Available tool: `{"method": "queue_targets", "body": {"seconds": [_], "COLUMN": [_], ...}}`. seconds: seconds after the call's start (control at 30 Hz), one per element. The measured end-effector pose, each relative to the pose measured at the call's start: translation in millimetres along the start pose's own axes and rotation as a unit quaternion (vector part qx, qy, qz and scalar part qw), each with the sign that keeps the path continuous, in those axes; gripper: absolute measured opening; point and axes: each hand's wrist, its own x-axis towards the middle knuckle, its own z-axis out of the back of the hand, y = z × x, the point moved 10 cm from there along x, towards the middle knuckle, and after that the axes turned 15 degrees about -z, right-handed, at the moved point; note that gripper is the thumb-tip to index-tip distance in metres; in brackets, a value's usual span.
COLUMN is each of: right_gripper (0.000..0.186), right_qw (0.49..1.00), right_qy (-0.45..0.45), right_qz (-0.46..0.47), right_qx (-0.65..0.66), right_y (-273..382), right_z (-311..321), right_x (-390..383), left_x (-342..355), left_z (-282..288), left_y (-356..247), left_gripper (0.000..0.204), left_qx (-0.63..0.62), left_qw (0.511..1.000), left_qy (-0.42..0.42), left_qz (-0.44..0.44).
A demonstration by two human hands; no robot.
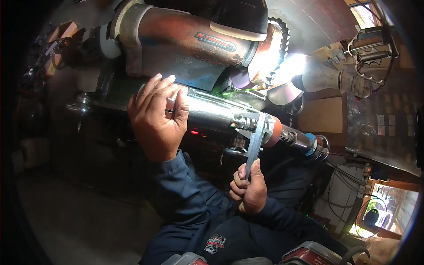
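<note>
My right hand point(250, 187) is closed round the lower end of a steel vernier caliper point(254, 148) held upright. Its jaws sit at a stepped metal shaft point(245, 123), beside an orange-red disc point(273, 131); whether they touch the shaft I cannot tell. My left hand point(157, 115) is at the left end of a shiny metal cylinder point(207, 109), its fingers curled over that end and the thumb on the near side. Part of what it grips is hidden behind the fingers.
Above the cylinder lies a large worn red and grey machine housing point(176, 37). A bright lamp point(291, 75) shines at its right. A blue-ringed shaft end point(311, 142) extends right of the disc. A metal handle point(79, 106) stands at the left. A fan point(372, 216) is at the lower right.
</note>
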Motion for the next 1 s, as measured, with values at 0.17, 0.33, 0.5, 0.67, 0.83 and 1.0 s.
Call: {"method": "queue_targets", "body": {"seconds": [0.17,0.33,0.5,0.67,0.83,1.0], "right_gripper": [0.052,0.051,0.05,0.053,0.065,0.063], "right_qw": [1.0,1.0,0.999,0.963,0.853,0.732], "right_qy": [0.008,0.019,0.042,0.107,-0.032,-0.239], "right_qz": [-0.006,-0.002,0.022,0.242,0.497,0.627], "right_qx": [0.003,0.0,0.006,-0.046,-0.156,-0.122], "right_y": [-1.5,-0.4,-6.3,42.2,136.7,180.2], "right_z": [-1.0,-1.6,-14.5,-3.8,99.9,240.8], "right_x": [0.7,-0.5,-7.4,-64.5,-131.2,-239.5], "left_x": [-0.1,0.9,-0.2,4.5,-4.7,-14.3], "left_z": [1.3,1.6,6.0,2.6,-5.1,5.4], "left_y": [0.3,-0.5,-1.4,-11.7,-20.3,-8.7], "left_gripper": [0.011,0.011,0.011,0.01,0.019,0.027], "left_qx": [0.001,0.0,-0.001,-0.011,0.001,0.001], "left_qw": [1.0,1.0,1.0,0.999,0.999,0.999], "left_qy": [0.0,-0.004,-0.004,0.014,0.019,0.039], "left_qz": [-0.002,-0.003,-0.013,-0.028,-0.039,0.005]}}
